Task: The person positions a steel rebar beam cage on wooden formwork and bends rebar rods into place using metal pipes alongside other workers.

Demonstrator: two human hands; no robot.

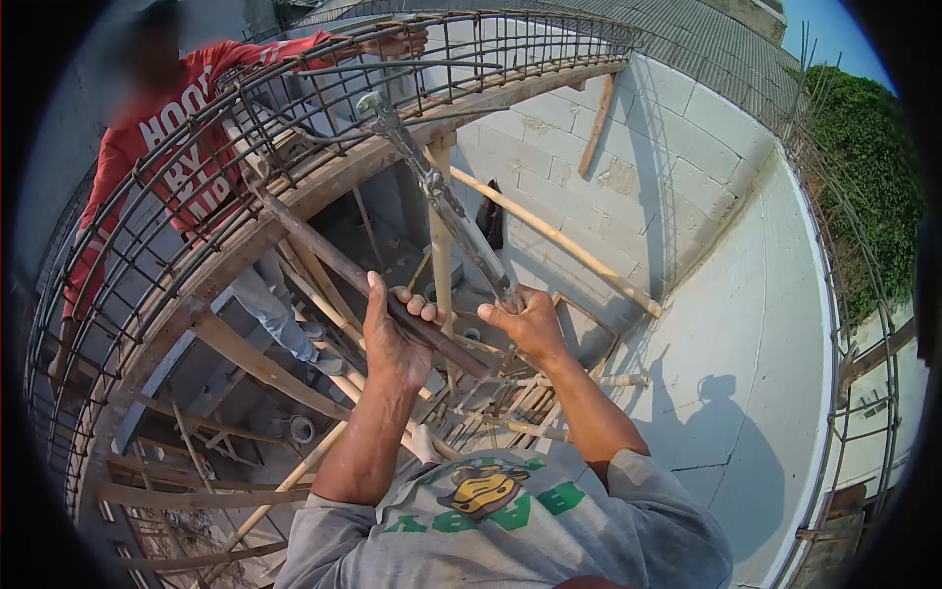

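Note:
My left hand (400, 339) is closed round a dark brown metal pipe (339, 260), its thumb pointing up along the near side. The pipe slants from the rebar cage at the upper left down to below my palm. My right hand (527, 322) grips the lower end of a cement-crusted hammer (432, 182), whose pale head points up and away toward the cage. The curved rebar cage (491, 49) lies along a wooden form board (334, 177), beyond both hands. The far end of the pipe reaches the board's edge.
A person in a red shirt (191, 123) stands behind the cage, one arm stretched over it. Wooden poles (559, 236) cross the deep space below. A block wall (628, 167) and a pale sloping wall (775, 324) rise at the right.

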